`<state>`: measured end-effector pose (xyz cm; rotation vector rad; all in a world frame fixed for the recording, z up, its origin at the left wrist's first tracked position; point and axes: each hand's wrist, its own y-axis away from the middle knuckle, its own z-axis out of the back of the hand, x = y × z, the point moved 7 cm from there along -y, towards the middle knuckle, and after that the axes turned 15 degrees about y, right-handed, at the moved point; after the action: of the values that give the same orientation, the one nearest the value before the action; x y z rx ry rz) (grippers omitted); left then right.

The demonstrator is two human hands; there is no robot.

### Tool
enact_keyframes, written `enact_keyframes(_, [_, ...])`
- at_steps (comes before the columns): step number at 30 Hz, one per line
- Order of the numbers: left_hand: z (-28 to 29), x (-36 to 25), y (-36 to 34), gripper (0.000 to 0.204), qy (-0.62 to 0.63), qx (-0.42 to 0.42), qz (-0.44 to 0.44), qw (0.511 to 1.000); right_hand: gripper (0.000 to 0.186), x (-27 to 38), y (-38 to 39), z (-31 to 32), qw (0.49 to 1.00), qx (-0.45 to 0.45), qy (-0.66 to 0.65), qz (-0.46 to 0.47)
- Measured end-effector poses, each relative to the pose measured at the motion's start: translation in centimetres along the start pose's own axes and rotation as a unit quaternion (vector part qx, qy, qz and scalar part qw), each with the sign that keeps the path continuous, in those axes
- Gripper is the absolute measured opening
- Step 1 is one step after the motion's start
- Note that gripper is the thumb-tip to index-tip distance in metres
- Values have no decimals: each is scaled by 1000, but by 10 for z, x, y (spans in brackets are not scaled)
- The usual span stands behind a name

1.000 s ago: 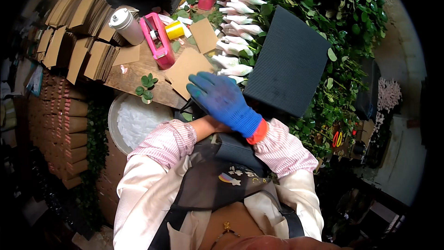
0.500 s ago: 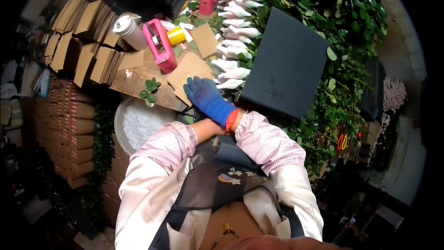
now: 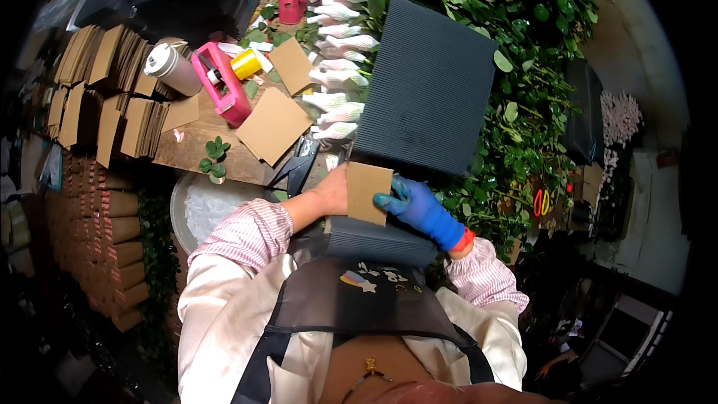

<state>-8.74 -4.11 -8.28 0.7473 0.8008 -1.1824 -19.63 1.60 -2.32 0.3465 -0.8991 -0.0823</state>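
Note:
My right hand [image 3: 407, 202] wears a blue glove and grips the right edge of a brown cardboard piece [image 3: 363, 191], thumb over its front. My bare left hand [image 3: 330, 191] reaches behind that piece at its left side, its fingers hidden. Just under the card lies a dark ribbed sheet [image 3: 374, 243] against my apron. Above it, a larger dark corrugated board [image 3: 422, 93] rests beside a row of white-netted flower heads [image 3: 336, 75]. A black hand tool [image 3: 295, 168] lies left of my hands, near loose cardboard squares [image 3: 273, 123].
Cardboard stacks [image 3: 108, 93], a white bottle [image 3: 172, 71], pink tape dispensers [image 3: 232, 105] and a yellow roll [image 3: 243, 66] crowd the wooden table [image 3: 179, 146]. Leafy stems [image 3: 516, 135] fill the right. A white-filled tub [image 3: 198, 202] sits lower left. Part of another person [image 3: 557, 366] shows bottom right.
My gloved right hand has moved from over my left hand down and rightward and now holds a cardboard piece. The scene has shifted in view, and the black tool shows more.

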Motion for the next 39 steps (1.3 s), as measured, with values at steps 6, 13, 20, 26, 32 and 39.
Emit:
enact_keyframes(6, [-12,17,16,50,-163,-88,-124,975,42,-70,-18,-23,966,134,-22,-218])
enact_keyframes(13, [46,5,70,48,-149,-230,-70,959,56,-60,-27,-26,961,137,125,-206])
enact_keyframes(20, [31,-35,41,15,-103,-190,-132,967,55,-43,-23,-21,926,85,359,-81])
enact_keyframes(26, [34,-44,36,14,-97,-209,-119,966,30,-3,46,124,947,-318,47,8])
enact_keyframes(32, [32,-49,33,13,-100,-200,-124,967,36,-53,4,192,748,-425,504,-77])
enact_keyframes(39, [28,-40,36,16,-124,-190,-118,967,25,-35,62,217,777,-458,431,-21])
